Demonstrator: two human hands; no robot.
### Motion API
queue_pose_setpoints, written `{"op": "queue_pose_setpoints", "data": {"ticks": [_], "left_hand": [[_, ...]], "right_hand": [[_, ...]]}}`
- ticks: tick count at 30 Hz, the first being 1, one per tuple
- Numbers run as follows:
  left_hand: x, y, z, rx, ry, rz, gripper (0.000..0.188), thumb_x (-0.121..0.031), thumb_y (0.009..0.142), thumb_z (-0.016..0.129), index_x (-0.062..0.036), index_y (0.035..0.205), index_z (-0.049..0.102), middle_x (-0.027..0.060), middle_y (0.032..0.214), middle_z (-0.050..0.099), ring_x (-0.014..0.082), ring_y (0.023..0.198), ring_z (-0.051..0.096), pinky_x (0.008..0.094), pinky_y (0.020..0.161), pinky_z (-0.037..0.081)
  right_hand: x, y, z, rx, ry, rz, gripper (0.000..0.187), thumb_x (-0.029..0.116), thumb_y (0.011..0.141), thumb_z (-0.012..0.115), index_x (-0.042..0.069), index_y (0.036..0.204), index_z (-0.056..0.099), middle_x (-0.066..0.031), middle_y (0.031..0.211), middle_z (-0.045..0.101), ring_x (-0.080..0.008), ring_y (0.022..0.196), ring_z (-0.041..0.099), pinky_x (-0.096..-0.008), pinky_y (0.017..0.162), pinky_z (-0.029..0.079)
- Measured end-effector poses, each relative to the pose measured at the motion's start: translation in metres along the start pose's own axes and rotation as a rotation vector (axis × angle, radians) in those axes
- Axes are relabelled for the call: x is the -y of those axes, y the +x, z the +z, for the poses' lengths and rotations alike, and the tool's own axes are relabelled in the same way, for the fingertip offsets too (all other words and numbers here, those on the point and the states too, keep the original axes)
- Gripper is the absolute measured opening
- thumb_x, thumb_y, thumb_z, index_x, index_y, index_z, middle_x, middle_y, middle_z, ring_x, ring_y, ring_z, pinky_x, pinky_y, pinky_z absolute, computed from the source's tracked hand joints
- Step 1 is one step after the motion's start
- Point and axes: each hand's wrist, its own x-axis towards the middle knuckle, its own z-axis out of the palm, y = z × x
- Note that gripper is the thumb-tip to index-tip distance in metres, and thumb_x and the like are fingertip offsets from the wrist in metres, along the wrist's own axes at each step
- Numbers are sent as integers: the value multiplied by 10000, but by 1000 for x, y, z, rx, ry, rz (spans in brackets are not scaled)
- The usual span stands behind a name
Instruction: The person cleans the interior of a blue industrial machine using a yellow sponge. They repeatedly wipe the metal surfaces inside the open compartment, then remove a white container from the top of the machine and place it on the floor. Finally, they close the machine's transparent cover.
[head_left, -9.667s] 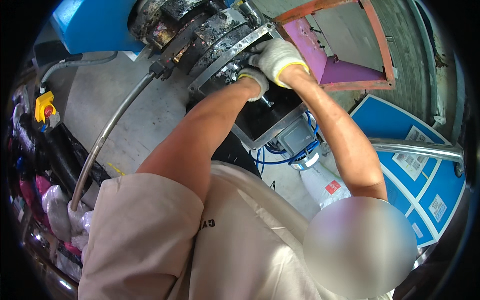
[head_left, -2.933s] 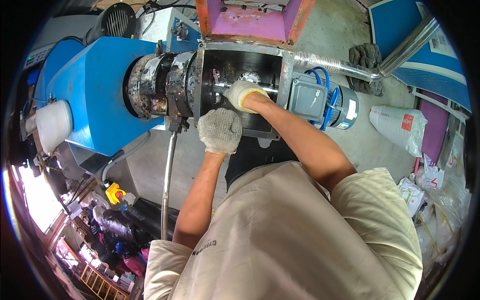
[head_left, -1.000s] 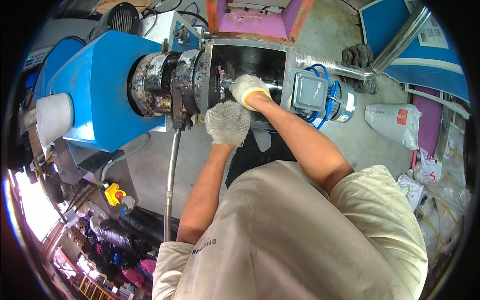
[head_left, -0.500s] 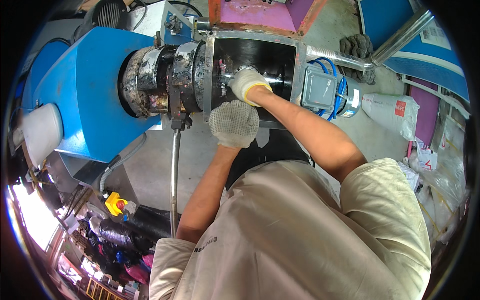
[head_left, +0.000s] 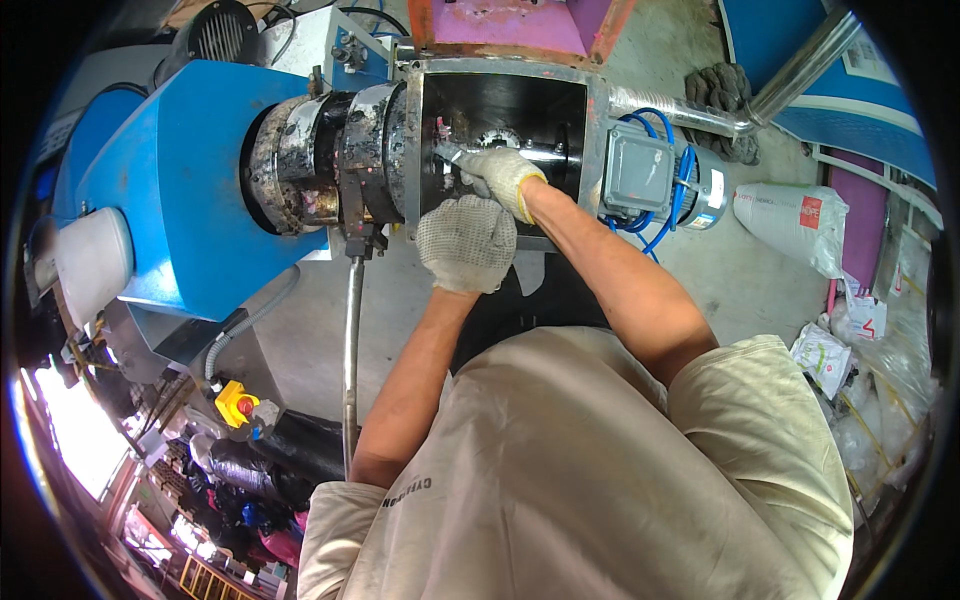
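Note:
My right hand (head_left: 505, 177), in a white knit glove with a yellow cuff, reaches inside an open metal box (head_left: 597, 100). Its fingers are closed around a small scraper-like metal tool (head_left: 448, 151), pointing at the box's left inner wall, where pinkish residue (head_left: 443, 128) clings. Most of the tool is hidden by the glove. My left hand (head_left: 466, 243), in a dotted glove, is curled over the near rim of the box, fingertips out of sight. Inside the box, a shiny shaft (head_left: 545, 155) runs crosswise behind my right hand.
Left of the box sits a stained barrel (head_left: 375, 150) leading into a blue housing (head_left: 200, 180). A motor (head_left: 640, 170) with blue cables adjoins its right side. Beyond stands a pink-lined, rust-edged frame (head_left: 510, 25). A metal rod (head_left: 352, 340) extends toward me; a white sack (head_left: 790, 225) lies right.
My right hand has shifted slightly right and toward me, and the metal tool's tip now shows at its fingers. My left hand stays on the rim. The view has shifted slightly.

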Motion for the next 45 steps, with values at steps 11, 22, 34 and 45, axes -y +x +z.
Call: {"op": "queue_pose_setpoints", "data": {"ticks": [11,22,34,45], "left_hand": [[-1,1,-6,83,-7,-14,127,-276,822,685,-155,838,649,63,839,609,313,812,600,464,734,451],[3,-3,1,-71,-31,65,142,-273,835,682,-142,794,641,69,806,598,310,765,593,467,675,441],[6,-3,12,-235,-62,115,121,-239,850,679,-144,786,642,66,770,589,301,742,594,460,679,446],[2,2,-3,-74,-38,69,153,-278,851,677,-140,790,652,73,755,596,305,746,607,455,685,457]], "right_hand": [[3,4,-9,-238,-1056,-205,429,400,998,528,71,1119,775,-222,1197,712,-417,1132,676,-494,950,543],[19,-14,-2,-272,-947,-121,371,351,912,608,80,1091,788,-217,1178,723,-405,1106,694,-492,954,542],[35,10,-20,-141,-590,75,391,433,922,704,54,920,798,-111,859,745,-262,755,659,-422,738,522],[40,-26,-6,-174,-915,-20,409,296,853,666,41,1159,759,-242,1191,719,-403,1114,696,-447,965,540]]}}
